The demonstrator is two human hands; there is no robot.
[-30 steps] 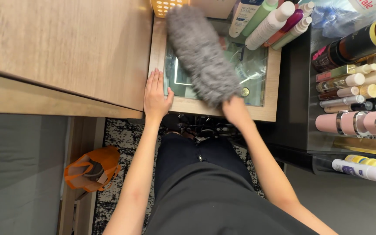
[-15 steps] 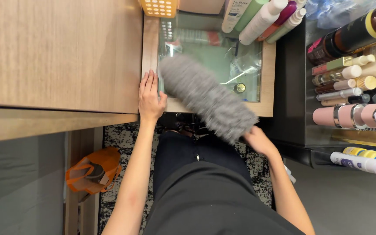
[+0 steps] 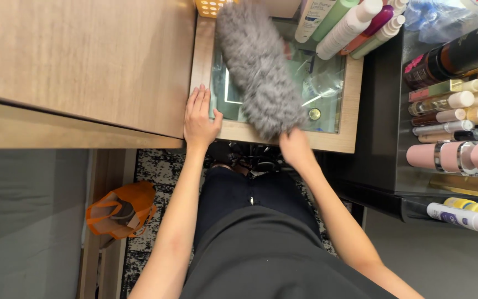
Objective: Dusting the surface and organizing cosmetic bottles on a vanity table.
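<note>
The right hand is gripping, fingers closed, the base of a fluffy grey duster lying across the glass-topped table; it looks light, soft. The left hand is lying flat, fingers spread, at the table's edge.

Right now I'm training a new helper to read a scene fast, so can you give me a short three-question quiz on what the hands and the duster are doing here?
1. True or false: the left hand lies flat on the wooden frame of the glass top.
2. Which hand holds the grey duster? A) left B) right C) both
3. Fill in: the orange bag sits on the ____, below the desk.

Key
1. True; the fingers are spread, nothing in their grip.
2. B; the right hand is closed on the near end, and the fluffy head lies across the glass.
3. floor
</note>
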